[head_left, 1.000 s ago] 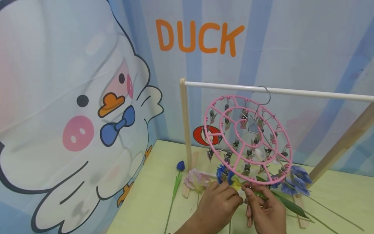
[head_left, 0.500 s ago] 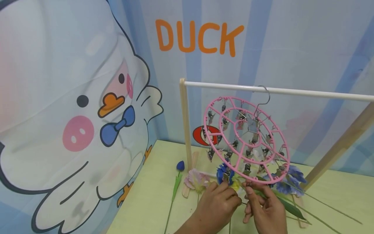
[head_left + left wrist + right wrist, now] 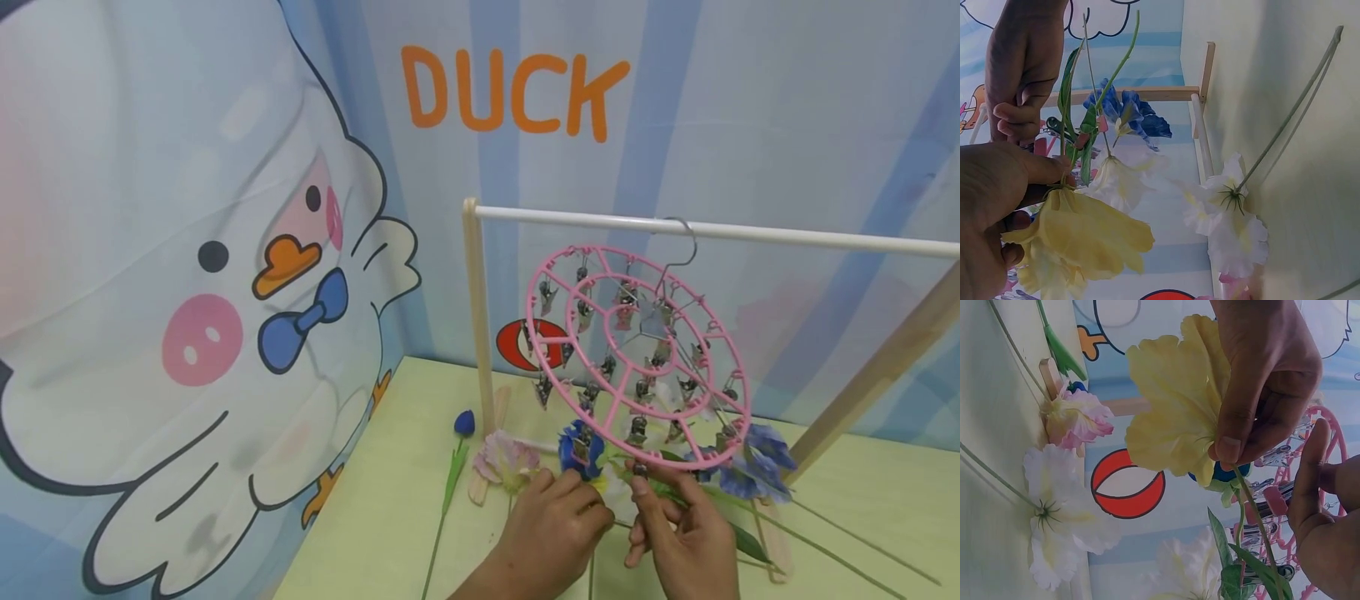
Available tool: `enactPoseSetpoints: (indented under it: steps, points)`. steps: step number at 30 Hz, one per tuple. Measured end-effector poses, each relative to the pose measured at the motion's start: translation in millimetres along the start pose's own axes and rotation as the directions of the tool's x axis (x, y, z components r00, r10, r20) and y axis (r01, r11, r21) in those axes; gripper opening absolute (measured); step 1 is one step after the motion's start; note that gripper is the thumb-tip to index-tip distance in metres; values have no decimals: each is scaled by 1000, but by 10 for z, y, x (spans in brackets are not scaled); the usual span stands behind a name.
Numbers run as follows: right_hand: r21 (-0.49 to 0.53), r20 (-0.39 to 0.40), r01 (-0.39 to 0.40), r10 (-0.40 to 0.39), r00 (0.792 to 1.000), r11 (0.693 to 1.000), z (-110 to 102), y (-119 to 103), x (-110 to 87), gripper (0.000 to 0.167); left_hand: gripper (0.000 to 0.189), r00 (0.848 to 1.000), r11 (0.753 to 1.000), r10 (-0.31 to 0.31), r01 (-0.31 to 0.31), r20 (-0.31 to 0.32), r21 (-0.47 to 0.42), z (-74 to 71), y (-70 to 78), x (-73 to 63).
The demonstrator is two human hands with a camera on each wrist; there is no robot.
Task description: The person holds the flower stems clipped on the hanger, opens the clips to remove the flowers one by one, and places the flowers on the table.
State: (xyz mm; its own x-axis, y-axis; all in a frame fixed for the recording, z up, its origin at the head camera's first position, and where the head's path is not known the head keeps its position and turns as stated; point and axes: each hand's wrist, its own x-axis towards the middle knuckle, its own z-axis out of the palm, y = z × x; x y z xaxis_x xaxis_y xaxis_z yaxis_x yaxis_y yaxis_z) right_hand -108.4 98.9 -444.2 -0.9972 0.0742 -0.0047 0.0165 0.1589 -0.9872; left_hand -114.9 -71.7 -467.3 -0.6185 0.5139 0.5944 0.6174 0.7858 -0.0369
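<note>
My left hand [image 3: 551,529] pinches a yellow artificial flower [image 3: 1172,394] by the stem just behind its bloom. Close beside it, my right hand [image 3: 688,533] pinches a small metal clip [image 3: 639,471] at the lower front rim of a pink round clip hanger [image 3: 611,412]. In the right wrist view, that clip's pink pads [image 3: 1275,499] are near the yellow flower's stem [image 3: 1257,515], apparently apart from it. A deep blue flower [image 3: 577,446] is just behind the left hand, by a hanging clip. In the head view the yellow bloom is mostly hidden by the left hand.
The hanger's hook [image 3: 682,242] rests over a white rod [image 3: 570,218] on a wooden stand [image 3: 477,317]. A blue tulip [image 3: 463,425], a pale pink flower [image 3: 506,460] and blue-violet flowers [image 3: 757,467] are around the stand's base. Several other clips dangle from the rings.
The hanger swings slightly left, then back to the right. Both hands stay nearly in place. The clip at the right fingertips and the blue flower now show more clearly.
</note>
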Motion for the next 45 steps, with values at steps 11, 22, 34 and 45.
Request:
enactPoseSetpoints:
  steps: [11,22,34,45]
  points:
    - [-12,15,-99,99,995,995,-17,0,5,44,7,1000,1000,19,-19,3,-6,99,29,-54]
    - [21,16,-46,46,999,999,-31,33,-13,45,12,997,997,72,-72,32,8,194,117,-77]
    - [21,31,-28,28,999,999,-69,75,-38,50,19,992,987,124,-125,14,102,362,221,-104]
    - [-5,26,18,-18,1000,1000,-85,102,-54,49,13,954,958,166,-216,250,188,446,301,-81]
